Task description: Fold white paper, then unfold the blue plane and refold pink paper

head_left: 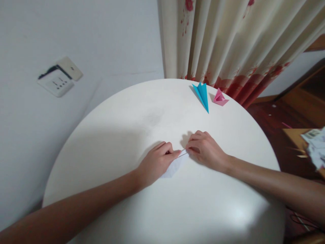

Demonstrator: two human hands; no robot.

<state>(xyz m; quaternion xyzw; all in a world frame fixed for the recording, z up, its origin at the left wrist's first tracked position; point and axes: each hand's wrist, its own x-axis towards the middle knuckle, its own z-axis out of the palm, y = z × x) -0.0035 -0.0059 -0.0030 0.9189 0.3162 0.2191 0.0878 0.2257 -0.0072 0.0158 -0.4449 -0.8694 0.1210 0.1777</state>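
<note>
White paper (172, 170) on table (177, 210), partly under left hand (159, 156). Left thumb and fingers pinch its upper edge; right hand (203, 147) pinches edge's far end, probably keeping it taut. Blue plane (202, 95), pink fold (220, 99) near far rim, presumably out of way.

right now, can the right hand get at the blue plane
Probably yes: nothing seems to stand between the right hand and the blue plane, beyond it on the table. It would likely need to let go of the white paper first.
</note>
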